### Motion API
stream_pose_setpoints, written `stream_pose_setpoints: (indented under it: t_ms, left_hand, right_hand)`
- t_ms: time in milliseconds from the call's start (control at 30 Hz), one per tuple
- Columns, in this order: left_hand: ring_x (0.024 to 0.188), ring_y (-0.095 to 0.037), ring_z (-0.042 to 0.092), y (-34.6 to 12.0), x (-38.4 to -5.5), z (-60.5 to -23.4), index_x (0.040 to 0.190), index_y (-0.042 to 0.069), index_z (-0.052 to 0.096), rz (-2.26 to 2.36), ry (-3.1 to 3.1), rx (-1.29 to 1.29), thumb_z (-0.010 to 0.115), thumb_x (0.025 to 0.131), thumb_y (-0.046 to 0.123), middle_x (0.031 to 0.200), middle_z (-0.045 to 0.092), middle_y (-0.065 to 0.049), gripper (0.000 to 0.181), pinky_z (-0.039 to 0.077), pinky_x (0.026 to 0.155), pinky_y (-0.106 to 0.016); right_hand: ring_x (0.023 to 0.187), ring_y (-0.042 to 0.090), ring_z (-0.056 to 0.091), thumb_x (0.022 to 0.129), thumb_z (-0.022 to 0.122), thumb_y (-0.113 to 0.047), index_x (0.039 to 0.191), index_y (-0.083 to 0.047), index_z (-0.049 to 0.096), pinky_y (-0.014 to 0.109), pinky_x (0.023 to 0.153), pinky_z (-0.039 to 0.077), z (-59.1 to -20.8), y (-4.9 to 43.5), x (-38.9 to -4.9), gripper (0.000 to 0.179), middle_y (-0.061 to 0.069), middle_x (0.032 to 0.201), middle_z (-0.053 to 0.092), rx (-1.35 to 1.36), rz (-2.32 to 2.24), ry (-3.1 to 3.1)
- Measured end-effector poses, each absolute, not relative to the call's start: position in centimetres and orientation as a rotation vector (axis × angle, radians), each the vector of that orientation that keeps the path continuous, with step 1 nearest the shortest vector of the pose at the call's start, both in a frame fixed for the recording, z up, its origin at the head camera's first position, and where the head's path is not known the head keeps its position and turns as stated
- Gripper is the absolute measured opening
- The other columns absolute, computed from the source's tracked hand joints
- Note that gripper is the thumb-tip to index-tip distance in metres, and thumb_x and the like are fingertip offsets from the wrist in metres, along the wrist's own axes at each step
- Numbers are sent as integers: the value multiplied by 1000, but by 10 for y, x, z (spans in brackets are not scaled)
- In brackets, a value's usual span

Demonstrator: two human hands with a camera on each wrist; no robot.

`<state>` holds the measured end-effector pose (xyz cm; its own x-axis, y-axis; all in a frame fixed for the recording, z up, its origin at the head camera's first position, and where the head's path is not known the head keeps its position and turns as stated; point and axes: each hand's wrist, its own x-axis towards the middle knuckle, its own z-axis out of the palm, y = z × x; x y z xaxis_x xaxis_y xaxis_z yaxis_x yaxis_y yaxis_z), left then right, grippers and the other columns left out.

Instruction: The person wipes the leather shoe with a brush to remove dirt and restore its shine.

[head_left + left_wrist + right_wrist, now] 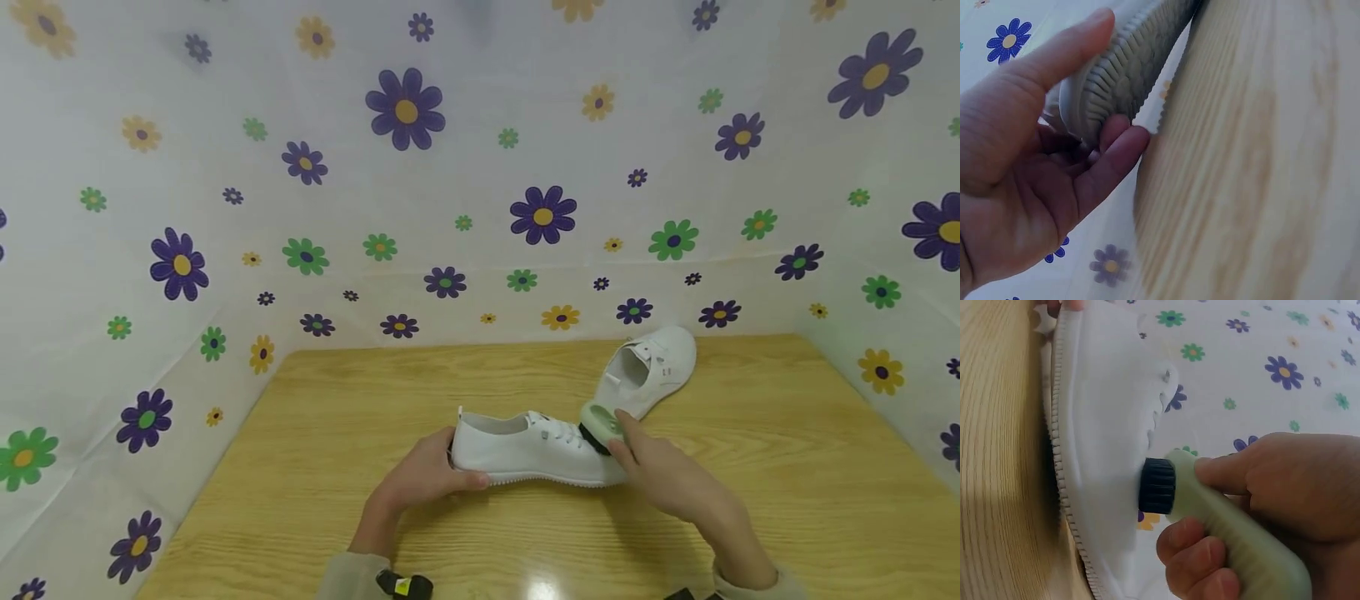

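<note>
A white lace-up shoe (517, 454) is held sideways over the wooden table, its toe to the right. My left hand (430, 472) grips it by the heel; in the left wrist view the thumb lies along the edge of its ridged sole (1129, 69) and the fingers curl round behind. In my right hand (667, 475) is a pale green brush (1235, 531) with dark bristles (1157, 486). The bristles meet the upper of the shoe just ahead of the laces.
A second white shoe (652, 371) lies tilted on the wooden table (375, 383), behind the brush and near the back edge. Cloth walls (480, 167) printed with flowers enclose the table at the back and both sides.
</note>
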<state>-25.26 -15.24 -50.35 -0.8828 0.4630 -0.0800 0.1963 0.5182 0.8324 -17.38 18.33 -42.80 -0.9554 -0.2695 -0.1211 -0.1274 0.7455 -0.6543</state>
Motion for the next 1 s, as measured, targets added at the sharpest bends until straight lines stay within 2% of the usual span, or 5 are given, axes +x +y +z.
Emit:
stream_pose_setpoints:
  t_ms: [267,500,600,800,1000]
  left_hand:
    - [100,-17,58,-151,-255,-505,134,6,48,1269,2515,594,91,71,38,121,62,-5,83,47,89,-40]
    - [99,-17,59,-149,-255,-506,133,6,49,1274,2507,605,92,68,33,120,63,-5,83,48,87,-39]
    - [98,-17,59,-147,-255,-507,132,6,49,1270,2515,603,93,68,34,119,63,-4,83,49,86,-38]
    - [97,-18,58,-147,-255,-505,133,5,47,1250,2524,588,93,67,34,118,61,-5,85,49,87,-40]
    - [99,-19,58,-147,-253,-505,131,4,47,1249,2522,587,93,67,31,119,61,-7,83,49,89,-42]
  right_hand:
    - [83,26,56,106,41,-15,144,17,24,40,69,48,-434,191,-179,52,29,112,59,-158,-850,2748]
    - [110,37,61,108,34,-16,147,21,5,54,96,45,-441,171,-177,61,37,116,61,-277,-969,2698]
    - [105,39,62,108,37,-15,147,20,12,54,90,48,-439,177,-173,58,38,120,57,-271,-927,2683]
    - [68,22,53,107,36,-13,144,23,13,37,62,45,-444,193,-180,56,17,84,60,-196,-812,2734]
    - [77,25,58,108,35,-15,147,19,11,43,72,49,-446,174,-179,57,22,91,63,-338,-978,2702]
